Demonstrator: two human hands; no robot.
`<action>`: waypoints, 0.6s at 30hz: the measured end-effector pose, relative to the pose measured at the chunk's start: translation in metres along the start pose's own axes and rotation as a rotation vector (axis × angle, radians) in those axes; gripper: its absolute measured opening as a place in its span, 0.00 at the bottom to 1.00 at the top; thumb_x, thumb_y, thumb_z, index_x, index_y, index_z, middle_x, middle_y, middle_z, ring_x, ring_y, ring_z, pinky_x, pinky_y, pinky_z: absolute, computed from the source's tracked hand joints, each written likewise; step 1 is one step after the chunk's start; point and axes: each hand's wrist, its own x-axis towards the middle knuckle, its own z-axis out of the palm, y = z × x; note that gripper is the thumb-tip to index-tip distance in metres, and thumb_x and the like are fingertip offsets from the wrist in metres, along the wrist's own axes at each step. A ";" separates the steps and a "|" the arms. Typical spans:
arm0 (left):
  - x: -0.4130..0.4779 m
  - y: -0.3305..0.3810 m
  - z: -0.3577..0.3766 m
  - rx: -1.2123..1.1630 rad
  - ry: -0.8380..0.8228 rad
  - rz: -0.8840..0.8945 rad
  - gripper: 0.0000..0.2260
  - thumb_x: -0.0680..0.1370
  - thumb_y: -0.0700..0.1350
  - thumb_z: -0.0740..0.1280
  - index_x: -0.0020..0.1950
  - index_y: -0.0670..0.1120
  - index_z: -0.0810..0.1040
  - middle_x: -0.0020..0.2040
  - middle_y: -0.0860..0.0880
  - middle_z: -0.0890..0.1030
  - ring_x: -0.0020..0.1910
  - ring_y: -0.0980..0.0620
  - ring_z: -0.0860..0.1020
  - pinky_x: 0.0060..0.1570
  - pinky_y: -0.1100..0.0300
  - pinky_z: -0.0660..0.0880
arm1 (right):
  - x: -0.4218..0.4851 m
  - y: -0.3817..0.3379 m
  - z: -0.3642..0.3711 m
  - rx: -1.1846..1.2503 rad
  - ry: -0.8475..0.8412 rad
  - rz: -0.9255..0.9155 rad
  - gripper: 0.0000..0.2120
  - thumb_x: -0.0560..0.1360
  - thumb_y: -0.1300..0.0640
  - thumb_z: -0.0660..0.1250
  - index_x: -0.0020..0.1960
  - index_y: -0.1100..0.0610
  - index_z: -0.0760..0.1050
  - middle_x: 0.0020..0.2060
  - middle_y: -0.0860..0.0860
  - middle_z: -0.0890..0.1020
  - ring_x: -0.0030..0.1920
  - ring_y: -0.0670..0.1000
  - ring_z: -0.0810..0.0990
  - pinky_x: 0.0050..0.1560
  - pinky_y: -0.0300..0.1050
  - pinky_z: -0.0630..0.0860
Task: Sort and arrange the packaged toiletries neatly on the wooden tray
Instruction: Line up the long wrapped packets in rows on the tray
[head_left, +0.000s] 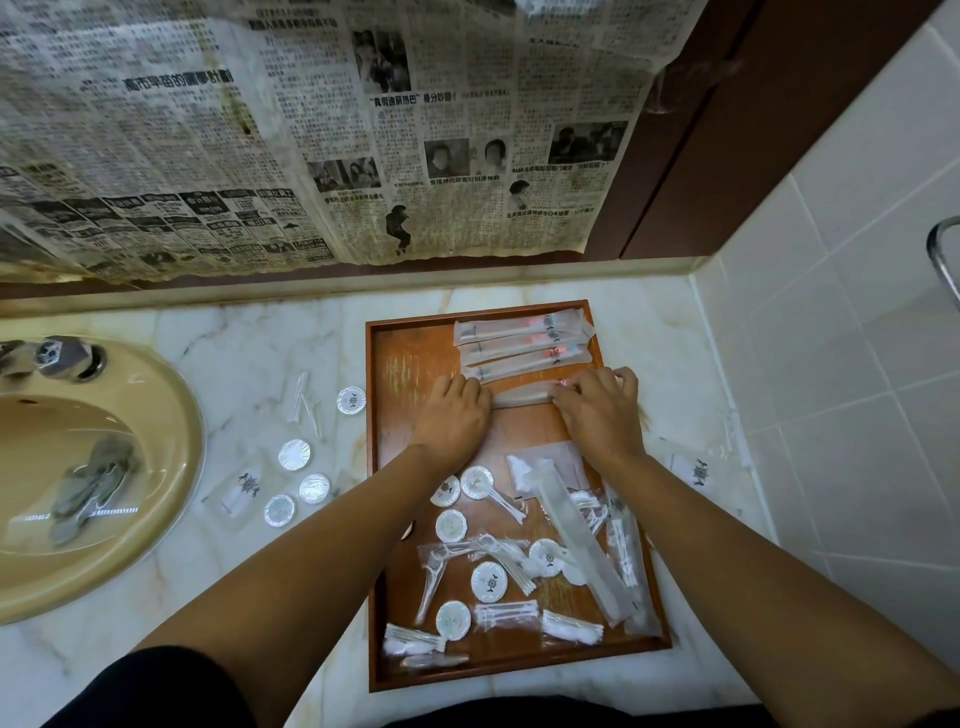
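I see bare tray wood at far left; packets fill the far right, small items crowd the near half.

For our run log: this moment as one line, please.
step: placing toothbrush packet | left hand: holds left end | right hand: holds right end | wooden tray: other packets rowed at back, loose items in front

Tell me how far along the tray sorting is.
Partway. Done: a row of long packets lies lined up at the far end of the tray. In hand: left hand and right hand hold the next packet beside that row. Left: the jumbled pile of round packs, floss picks and cotton buds at the near end, one diagonal long packet, and silver discs on the counter.
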 end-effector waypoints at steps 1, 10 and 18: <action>-0.001 0.000 0.002 -0.014 0.026 -0.011 0.06 0.78 0.39 0.63 0.51 0.41 0.79 0.42 0.43 0.78 0.40 0.44 0.74 0.44 0.51 0.69 | 0.002 -0.002 0.001 -0.014 -0.008 0.003 0.07 0.73 0.58 0.77 0.51 0.53 0.84 0.47 0.54 0.82 0.54 0.56 0.69 0.61 0.60 0.70; -0.014 -0.006 0.006 -0.484 0.082 -0.501 0.11 0.80 0.54 0.69 0.54 0.49 0.85 0.47 0.49 0.84 0.45 0.47 0.80 0.48 0.52 0.76 | 0.011 0.007 0.013 -0.097 -0.069 -0.106 0.05 0.73 0.59 0.75 0.48 0.53 0.84 0.45 0.52 0.80 0.51 0.60 0.77 0.60 0.58 0.64; -0.010 0.003 0.001 -0.850 -0.056 -0.949 0.07 0.78 0.51 0.70 0.46 0.51 0.86 0.43 0.55 0.86 0.42 0.53 0.82 0.40 0.61 0.76 | 0.006 0.001 0.014 -0.163 -0.114 -0.104 0.08 0.73 0.62 0.74 0.52 0.57 0.81 0.52 0.55 0.81 0.55 0.61 0.77 0.62 0.60 0.65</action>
